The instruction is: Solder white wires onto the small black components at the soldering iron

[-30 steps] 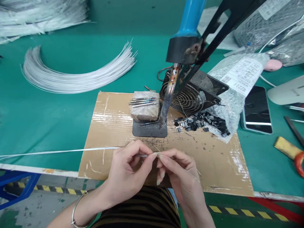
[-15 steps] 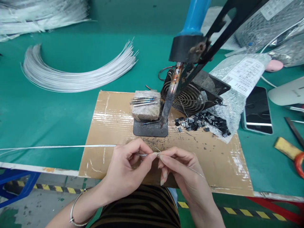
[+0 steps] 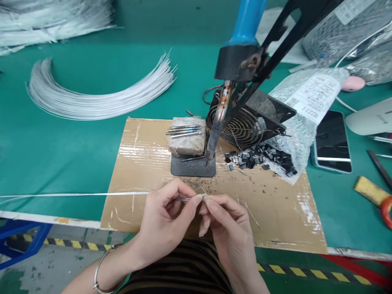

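My left hand [image 3: 167, 220] is closed, thumb and forefinger pinched. A pair of thin white wires [image 3: 122, 193] runs into it from the left, and a slim metal rod [image 3: 183, 199] shows between its fingers. My right hand [image 3: 228, 228] meets it fingertip to fingertip, pinching the wire's end; a fine strand [image 3: 203, 190] sticks up there. The exact hold is hidden by the fingertips. Just beyond both hands, the bare tip of a blue-handled soldering iron [image 3: 218, 122] points down at a dark pad [image 3: 192, 168].
A block [image 3: 187, 145] carries several metal rods [image 3: 183, 131]. Small black parts [image 3: 260, 157] lie beside a fan [image 3: 245, 126] and a bubble-wrap bag [image 3: 301, 122]. Cardboard [image 3: 284, 216] covers the bench front. White wires [image 3: 101, 100] lie bundled behind; a phone [image 3: 332, 141] rests at right.
My right hand has turned and shifted slightly left, uncovering thin strands over the cardboard beside it. The white wires at left sit a little lower. Both pinches stay together.
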Action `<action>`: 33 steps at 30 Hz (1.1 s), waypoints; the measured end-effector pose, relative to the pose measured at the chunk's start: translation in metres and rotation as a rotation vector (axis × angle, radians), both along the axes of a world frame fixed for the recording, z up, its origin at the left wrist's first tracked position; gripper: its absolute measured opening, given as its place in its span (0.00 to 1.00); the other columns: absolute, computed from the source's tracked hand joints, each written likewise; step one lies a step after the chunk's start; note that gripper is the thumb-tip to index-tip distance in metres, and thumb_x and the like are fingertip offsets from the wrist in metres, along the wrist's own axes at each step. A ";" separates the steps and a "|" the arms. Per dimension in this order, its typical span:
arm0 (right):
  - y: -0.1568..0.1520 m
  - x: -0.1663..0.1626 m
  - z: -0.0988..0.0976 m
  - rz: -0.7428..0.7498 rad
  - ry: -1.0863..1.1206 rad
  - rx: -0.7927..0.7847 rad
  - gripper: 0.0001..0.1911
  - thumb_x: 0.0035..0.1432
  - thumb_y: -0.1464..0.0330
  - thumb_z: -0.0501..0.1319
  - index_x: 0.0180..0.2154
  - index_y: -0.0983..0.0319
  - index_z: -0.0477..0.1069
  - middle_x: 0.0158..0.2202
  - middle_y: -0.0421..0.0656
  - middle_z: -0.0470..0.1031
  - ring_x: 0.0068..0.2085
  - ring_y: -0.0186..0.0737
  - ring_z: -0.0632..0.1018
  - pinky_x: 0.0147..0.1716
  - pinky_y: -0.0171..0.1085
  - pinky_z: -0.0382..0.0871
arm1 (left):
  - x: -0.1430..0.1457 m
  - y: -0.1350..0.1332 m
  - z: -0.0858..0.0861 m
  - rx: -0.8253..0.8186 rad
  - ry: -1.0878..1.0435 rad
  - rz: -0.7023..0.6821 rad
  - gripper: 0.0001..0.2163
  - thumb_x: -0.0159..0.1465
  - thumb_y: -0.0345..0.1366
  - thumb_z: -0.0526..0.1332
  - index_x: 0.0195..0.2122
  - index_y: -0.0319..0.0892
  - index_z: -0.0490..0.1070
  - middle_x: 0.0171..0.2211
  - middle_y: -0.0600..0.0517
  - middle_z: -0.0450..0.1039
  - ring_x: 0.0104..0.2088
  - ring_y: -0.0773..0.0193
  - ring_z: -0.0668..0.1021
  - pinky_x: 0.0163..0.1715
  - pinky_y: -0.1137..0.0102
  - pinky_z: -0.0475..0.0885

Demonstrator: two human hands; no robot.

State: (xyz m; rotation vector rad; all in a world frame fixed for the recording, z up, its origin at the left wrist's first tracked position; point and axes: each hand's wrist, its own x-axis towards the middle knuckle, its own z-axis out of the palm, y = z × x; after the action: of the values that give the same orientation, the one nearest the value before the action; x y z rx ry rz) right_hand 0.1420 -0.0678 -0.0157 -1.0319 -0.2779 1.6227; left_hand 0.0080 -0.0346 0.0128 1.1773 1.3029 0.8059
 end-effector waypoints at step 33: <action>0.042 0.059 -0.019 -0.029 -1.745 0.349 0.10 0.68 0.63 0.65 0.35 0.60 0.78 0.33 0.42 0.81 0.27 0.36 0.78 0.30 0.37 0.76 | -0.026 0.034 0.001 -0.052 0.137 -0.131 0.06 0.65 0.38 0.64 0.36 0.40 0.76 0.22 0.56 0.68 0.20 0.69 0.62 0.21 0.71 0.54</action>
State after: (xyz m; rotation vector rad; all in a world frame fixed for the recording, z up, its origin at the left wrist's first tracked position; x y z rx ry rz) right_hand 0.2010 -0.0255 -0.0347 -1.8655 -1.5701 0.1951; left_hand -0.0183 -0.0005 0.0138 1.2804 1.3350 0.6013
